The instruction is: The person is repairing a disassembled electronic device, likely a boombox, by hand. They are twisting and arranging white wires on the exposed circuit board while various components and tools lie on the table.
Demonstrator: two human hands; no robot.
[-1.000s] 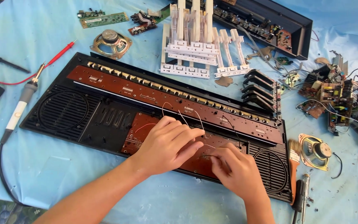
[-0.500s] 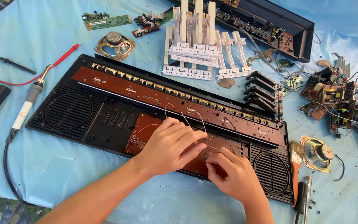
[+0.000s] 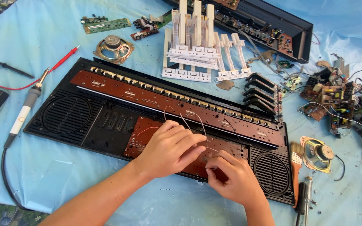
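Brown circuit board (image 3: pixel 147 129), set in the lower middle of a long black keyboard casing (image 3: pixel 105 125), lies under both hands on a counter covered by a light blue cloth (image 3: pixel 63 167). Left hand (image 3: pixel 170 148) enters from 7 o'clock, forearm angled up to the right, palm down, fingers together and slightly curled, resting flat on the board. Right hand (image 3: pixel 235 180) enters from 5 o'clock, just beside the left, fingers bent inward with thumb and forefinger pinched together on a thin pale wire (image 3: pixel 189 125) that loops up over the board; the grip point itself is too small to make out clearly. Round speaker grilles sit at the 9 o'clock and 4 o'clock ends of the casing. At 9 o'clock from the casing lies a soldering iron (image 3: pixel 24 113) with its dark cord, beside a red probe (image 3: pixel 65 58). At 12 o'clock stand white key assemblies (image 3: pixel 193 46); at 11 o'clock, a loose speaker (image 3: pixel 114 47). At 3 o'clock, a second speaker (image 3: pixel 317 154) lies near a heap of small circuit boards (image 3: pixel 336 100).
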